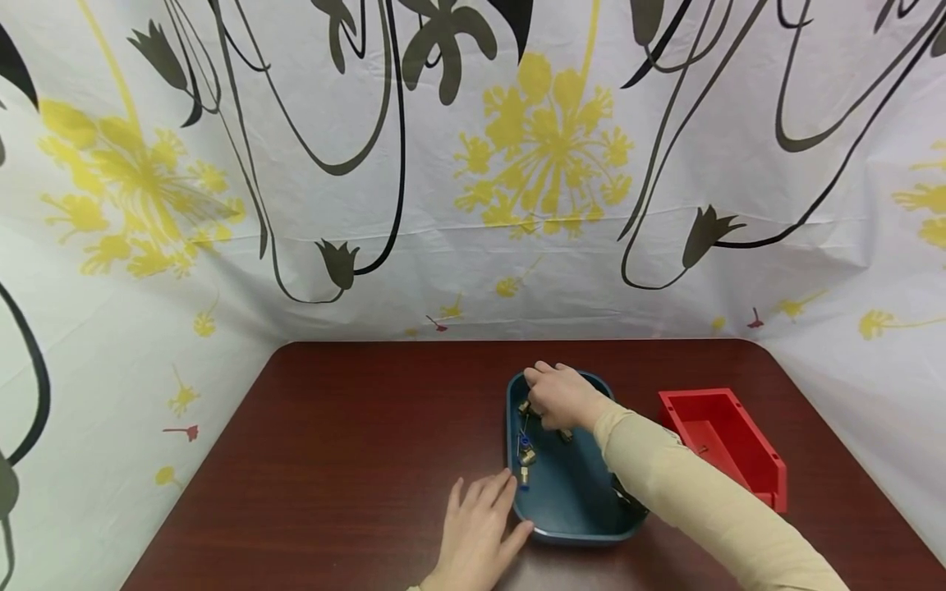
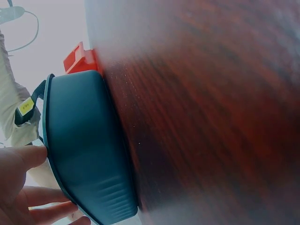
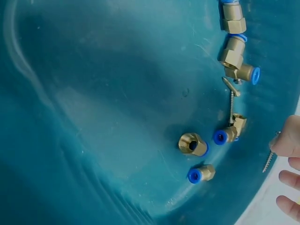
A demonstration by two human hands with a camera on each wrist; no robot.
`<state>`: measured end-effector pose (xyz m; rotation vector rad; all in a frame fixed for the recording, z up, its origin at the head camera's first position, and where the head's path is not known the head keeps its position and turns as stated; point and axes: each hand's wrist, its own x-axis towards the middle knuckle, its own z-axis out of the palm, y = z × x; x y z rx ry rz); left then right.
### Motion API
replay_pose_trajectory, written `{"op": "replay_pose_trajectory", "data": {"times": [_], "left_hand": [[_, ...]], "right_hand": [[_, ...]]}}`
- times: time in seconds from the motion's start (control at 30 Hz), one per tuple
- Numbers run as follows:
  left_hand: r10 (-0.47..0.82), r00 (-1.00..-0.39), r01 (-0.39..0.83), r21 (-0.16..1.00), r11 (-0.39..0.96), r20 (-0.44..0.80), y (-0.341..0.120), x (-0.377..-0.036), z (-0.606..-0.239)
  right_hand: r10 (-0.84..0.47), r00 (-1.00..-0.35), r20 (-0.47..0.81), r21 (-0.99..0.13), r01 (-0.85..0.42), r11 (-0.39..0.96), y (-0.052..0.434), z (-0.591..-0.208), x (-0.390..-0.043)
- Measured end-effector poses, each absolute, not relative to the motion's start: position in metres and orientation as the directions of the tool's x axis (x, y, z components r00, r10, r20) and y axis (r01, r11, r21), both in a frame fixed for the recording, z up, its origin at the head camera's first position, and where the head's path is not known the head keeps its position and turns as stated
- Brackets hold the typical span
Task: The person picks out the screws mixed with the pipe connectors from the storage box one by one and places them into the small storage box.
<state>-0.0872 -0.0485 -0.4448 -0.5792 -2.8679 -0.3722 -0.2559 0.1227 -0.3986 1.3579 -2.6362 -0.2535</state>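
Note:
A teal tray (image 1: 572,513) lies on the dark wooden table (image 1: 347,443). Inside it are several brass fittings with blue ends (image 3: 193,144) and a loose screw (image 3: 230,101). My right hand (image 1: 562,396) reaches over the tray's far left end with its fingers curled. In the right wrist view its fingertips (image 3: 287,143) pinch a small screw (image 3: 268,160) near the tray wall. My left hand (image 1: 480,525) lies flat on the table at the tray's near left corner. Its thumb (image 2: 26,157) touches the rim of the tray (image 2: 84,140).
A red plastic bin (image 1: 724,443) stands to the right of the tray, also seen as the red bin (image 2: 79,58) behind it. A flowered white curtain (image 1: 473,205) closes off the back and sides of the table.

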Motion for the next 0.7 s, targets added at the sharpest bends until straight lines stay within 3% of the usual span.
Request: {"op": "replay_pose_trajectory", "data": {"times": [0.7], "left_hand": [[0.35, -0.912, 0.393, 0.214, 0.894, 0.214, -0.047, -0.088, -0.445]], "right_hand": [[-0.828, -0.55, 0.106, 0.3, -0.777, 0.554, 0.14, -0.378, -0.246]]}}
